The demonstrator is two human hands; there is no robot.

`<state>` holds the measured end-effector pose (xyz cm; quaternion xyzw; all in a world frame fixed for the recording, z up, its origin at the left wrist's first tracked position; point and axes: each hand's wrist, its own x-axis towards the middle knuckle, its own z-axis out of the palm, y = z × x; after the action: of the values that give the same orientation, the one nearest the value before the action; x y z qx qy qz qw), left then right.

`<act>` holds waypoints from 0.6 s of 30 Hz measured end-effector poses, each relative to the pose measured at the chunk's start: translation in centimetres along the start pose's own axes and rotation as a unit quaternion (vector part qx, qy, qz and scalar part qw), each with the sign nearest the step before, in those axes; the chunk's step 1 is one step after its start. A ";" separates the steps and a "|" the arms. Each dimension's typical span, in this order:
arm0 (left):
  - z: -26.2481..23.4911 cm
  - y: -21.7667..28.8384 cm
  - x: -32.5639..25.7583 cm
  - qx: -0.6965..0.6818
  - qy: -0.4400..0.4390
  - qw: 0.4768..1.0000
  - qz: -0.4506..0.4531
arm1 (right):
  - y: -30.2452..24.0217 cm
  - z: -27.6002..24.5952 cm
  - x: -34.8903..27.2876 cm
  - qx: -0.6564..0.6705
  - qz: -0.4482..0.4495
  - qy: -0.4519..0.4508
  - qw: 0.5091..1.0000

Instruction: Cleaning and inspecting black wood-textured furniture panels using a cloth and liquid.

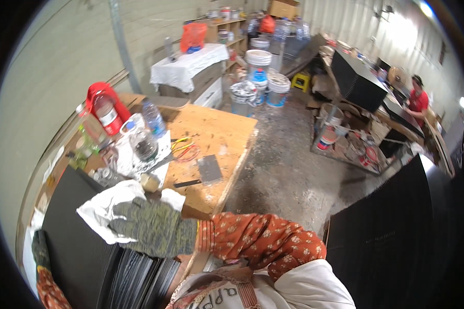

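My right hand (pixel 152 226), in a grey-green knitted glove, bunches a white cloth (pixel 100 208) against the top of a stack of black panels (pixel 69 221). The stack's many thin edges show below that hand. At the far left, my left hand (pixel 39 250), gloved alike, is closed at the outer edge of the top panel; its fingertips are dim. Just beyond the cloth sits a small pale yellowish block (pixel 150 183). A dark flat strip (pixel 187 183) and a grey square plate (pixel 210 169) lie on the wooden table (pixel 232 129).
Plastic bottles (pixel 143 144) and yellow-handled pliers (pixel 181 144) share the table. Another black panel stack (pixel 381 232) stands at right. White buckets (pixel 258 64) and a yellow stool (pixel 300 81) occupy the floor behind. A person in red (pixel 417 100) works at a far-right bench.
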<state>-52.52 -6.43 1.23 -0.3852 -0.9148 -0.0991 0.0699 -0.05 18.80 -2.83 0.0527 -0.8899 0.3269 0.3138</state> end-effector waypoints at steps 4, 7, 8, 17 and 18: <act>-0.4 3.1 -0.3 0.061 -0.056 0.996 -0.014 | -1.8 0.6 0.0 -0.211 0.038 0.069 0.974; 2.4 -5.8 2.7 0.121 -0.016 0.991 0.047 | -3.6 0.1 0.2 -0.233 0.063 0.085 0.967; 3.0 -5.8 3.4 0.198 0.007 0.973 0.118 | -3.3 0.5 0.1 -0.242 0.048 0.120 0.962; 2.3 0.3 1.4 0.209 -0.029 0.973 0.089 | -6.6 4.0 1.9 -0.150 -0.098 0.171 0.969; 2.4 1.0 1.8 0.216 -0.027 0.971 0.097 | -8.6 5.3 2.5 -0.197 -0.123 0.198 0.952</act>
<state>-53.15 -3.93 -0.64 -0.4508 -0.8742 0.1186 0.1362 -2.22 9.12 0.25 0.0329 -0.8431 0.1083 0.5258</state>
